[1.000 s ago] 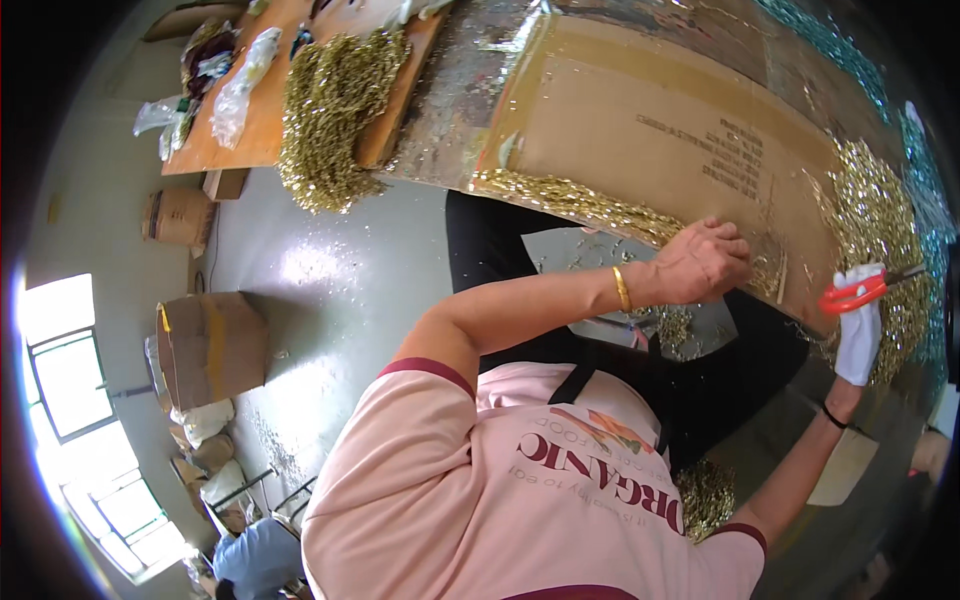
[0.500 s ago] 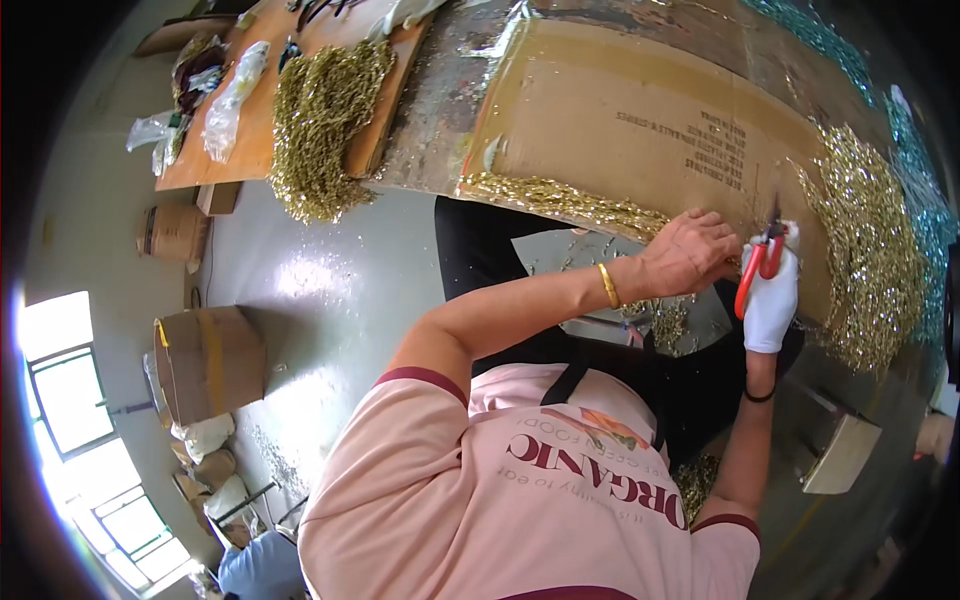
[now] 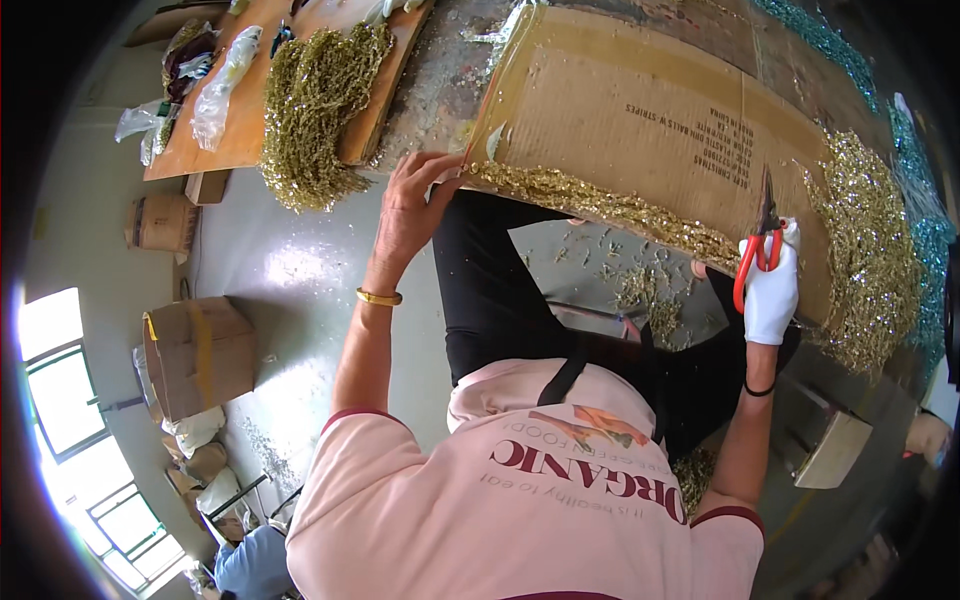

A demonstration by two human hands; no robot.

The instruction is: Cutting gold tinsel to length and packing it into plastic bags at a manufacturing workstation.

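A bundle of gold tinsel strands [image 3: 600, 205] lies along the near edge of a flat cardboard sheet [image 3: 600, 100] on the table. My bare left hand [image 3: 410, 205] is at the bundle's left end, thumb and forefinger pinching its tip. At the right end, my white-gloved right hand [image 3: 772, 295] grips red-handled scissors [image 3: 760, 250], their dark blades pointing away over the cardboard. Whether the gloved fingers also touch the tinsel is hidden. Just right of that hand a large heap of gold tinsel [image 3: 868, 240] spills over the table edge.
Another gold tinsel bundle [image 3: 320, 110] hangs off an orange-brown board [image 3: 215, 130] at the left, near clear plastic bags [image 3: 225, 90]. Blue tinsel [image 3: 920, 210] lies far right. Cut scraps [image 3: 650, 295] litter the floor below. A cardboard box [image 3: 200, 358] stands on the left.
My left hand has moved from beside the right hand to the left end of the tinsel bundle. The scissors have turned slightly, and their blades show more fully.
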